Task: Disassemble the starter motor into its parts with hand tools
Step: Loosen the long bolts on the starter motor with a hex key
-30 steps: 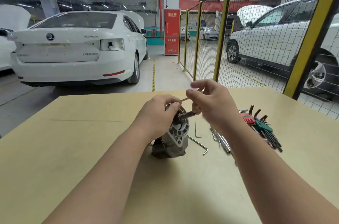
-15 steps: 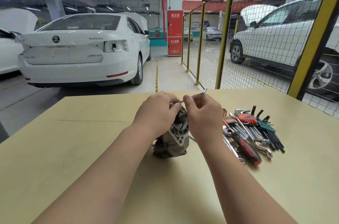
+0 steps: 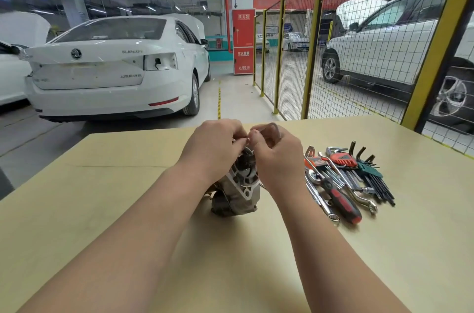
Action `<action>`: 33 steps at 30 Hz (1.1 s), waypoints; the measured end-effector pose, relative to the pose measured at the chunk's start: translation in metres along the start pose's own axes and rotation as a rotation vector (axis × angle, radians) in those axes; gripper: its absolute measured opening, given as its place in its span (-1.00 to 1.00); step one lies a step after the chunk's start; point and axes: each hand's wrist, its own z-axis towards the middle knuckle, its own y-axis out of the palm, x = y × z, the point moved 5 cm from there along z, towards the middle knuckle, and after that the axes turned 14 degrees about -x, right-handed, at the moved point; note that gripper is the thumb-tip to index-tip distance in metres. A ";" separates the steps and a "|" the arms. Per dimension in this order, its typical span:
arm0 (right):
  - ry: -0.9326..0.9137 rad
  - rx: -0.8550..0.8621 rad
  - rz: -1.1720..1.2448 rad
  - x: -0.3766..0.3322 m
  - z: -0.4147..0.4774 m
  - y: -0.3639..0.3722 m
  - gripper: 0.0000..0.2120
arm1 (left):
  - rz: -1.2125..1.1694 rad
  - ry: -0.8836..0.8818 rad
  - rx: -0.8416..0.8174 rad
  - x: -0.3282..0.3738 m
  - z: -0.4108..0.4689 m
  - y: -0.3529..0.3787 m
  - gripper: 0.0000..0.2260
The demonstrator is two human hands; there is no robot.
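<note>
Head view: left hand (image 3: 213, 144) grips starter motor (image 3: 242, 185); right hand (image 3: 279, 158) pinches a thin, mostly hidden tool (image 3: 276, 130)

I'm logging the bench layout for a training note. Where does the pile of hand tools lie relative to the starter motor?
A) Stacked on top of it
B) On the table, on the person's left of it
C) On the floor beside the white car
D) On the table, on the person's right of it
D: the hand tools (wrenches, hex-key sets, a red-handled screwdriver) lie on the table right of the starter motor, beyond the right hand.
</note>
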 end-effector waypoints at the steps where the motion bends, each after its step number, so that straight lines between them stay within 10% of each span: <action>1: 0.035 -0.013 0.056 0.002 0.002 -0.001 -0.88 | 0.005 -0.005 0.002 0.001 0.000 -0.001 -0.96; 33: -0.041 0.036 0.163 -0.003 -0.015 0.013 -0.85 | -0.063 0.030 0.100 -0.007 -0.011 0.003 -0.92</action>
